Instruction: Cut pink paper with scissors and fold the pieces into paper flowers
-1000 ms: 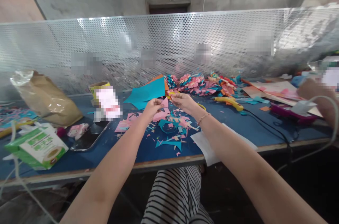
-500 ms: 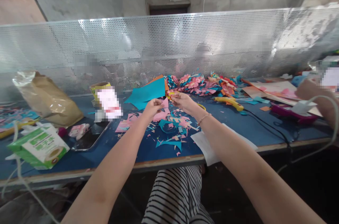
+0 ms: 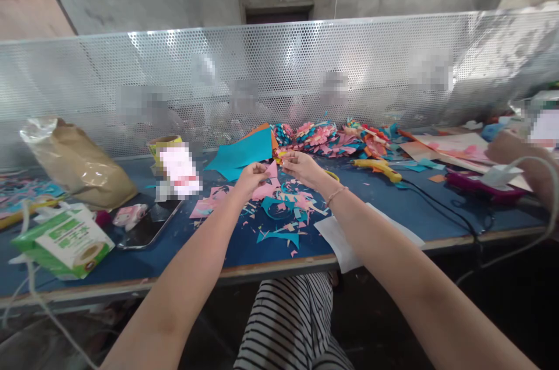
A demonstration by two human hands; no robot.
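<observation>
My left hand point(image 3: 253, 179) is closed in a pinch on a small piece of pink paper point(image 3: 272, 171), whose pointed corner rises above the fingertips. To its right, my right hand point(image 3: 303, 168) has thumb and fingers brought together, a short gap from the pink paper. Whatever its fingertips hold is too small to make out. Under both hands lie blue and pink paper scraps point(image 3: 279, 209). Large sheets of blue paper point(image 3: 247, 151) lie just behind my left hand, and colourful paper flowers point(image 3: 314, 138) are heaped behind my right.
A yellow glue gun point(image 3: 378, 170) with a black cord lies to the right, near a purple power strip point(image 3: 483, 188). On the left are a phone point(image 3: 152, 227), a green-and-white box point(image 3: 65, 242) and a brown bag point(image 3: 81, 166). Another person's hand point(image 3: 509, 148) is at far right.
My right fingertips have shifted slightly, at about the same height. My left hand keeps its pinch on the pink paper in nearly the same place.
</observation>
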